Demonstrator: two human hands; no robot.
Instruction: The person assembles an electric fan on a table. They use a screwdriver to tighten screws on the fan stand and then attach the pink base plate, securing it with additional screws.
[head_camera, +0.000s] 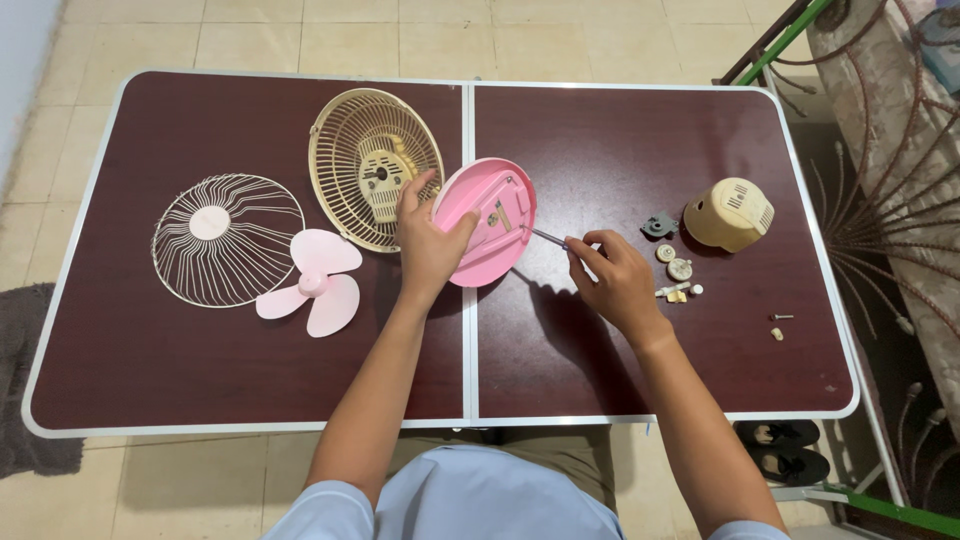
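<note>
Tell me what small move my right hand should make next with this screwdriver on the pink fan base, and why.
Probably ease the screwdriver tip a little further into the pink base and seat it before turning. Your left hand already holds the base tilted on edge, and your right hand has the tool aimed at its underside; whether the tip is seated is unclear.

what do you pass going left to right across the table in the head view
white wire grille → pink fan blade → cream rear grille with motor → left hand on pink base → right hand with screwdriver → cream motor cover
</note>
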